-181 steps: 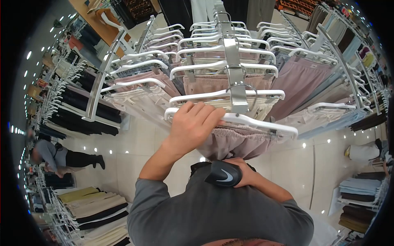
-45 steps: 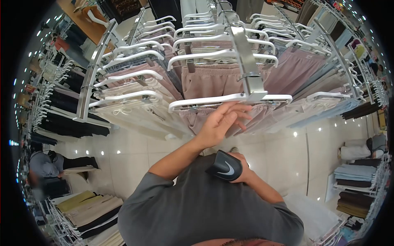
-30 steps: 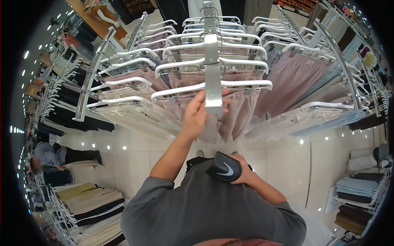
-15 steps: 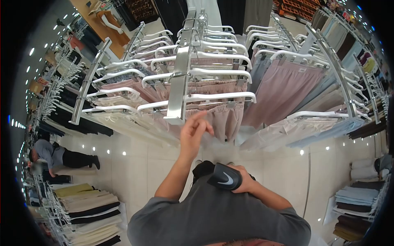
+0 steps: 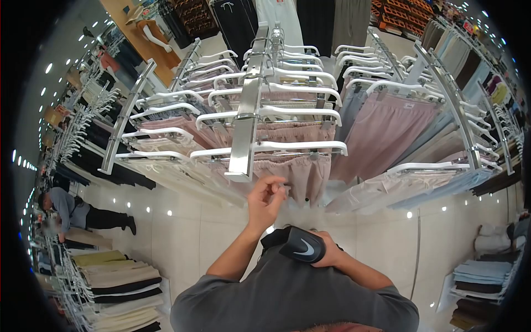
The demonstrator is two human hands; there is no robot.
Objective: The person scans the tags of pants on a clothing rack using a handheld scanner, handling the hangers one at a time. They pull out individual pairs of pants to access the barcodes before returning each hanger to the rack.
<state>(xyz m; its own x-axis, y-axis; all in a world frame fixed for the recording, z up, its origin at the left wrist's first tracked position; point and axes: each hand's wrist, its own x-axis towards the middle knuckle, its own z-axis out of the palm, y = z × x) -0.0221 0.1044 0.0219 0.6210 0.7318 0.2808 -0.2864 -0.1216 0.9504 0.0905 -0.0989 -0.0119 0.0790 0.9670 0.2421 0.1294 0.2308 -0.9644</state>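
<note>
My left hand [image 5: 266, 202] is raised just below the front end of the centre metal rail [image 5: 241, 149], beside pale pink trousers [image 5: 298, 174] that hang from a white hanger [image 5: 298, 146]. Its fingers are loosely curled, with gaps between them and nothing visible in them. Whether a fingertip touches the fabric is unclear. Close to my body, my right hand [image 5: 331, 252] is wrapped round the side of a black item [image 5: 303, 247] with a white swoosh.
Side rails [image 5: 128, 116] [image 5: 451, 102] carry more trousers, including a dusty pink pair [image 5: 387, 130]. Folded clothes are stacked at lower left [image 5: 124, 276] and lower right [image 5: 481, 271]. A person [image 5: 83, 213] bends by the left racks. A mannequin [image 5: 157, 44] stands at upper left.
The racks sit slightly lower in view. My left hand has moved a little lower, and its extended index finger is now more curled. My right hand still holds the black item.
</note>
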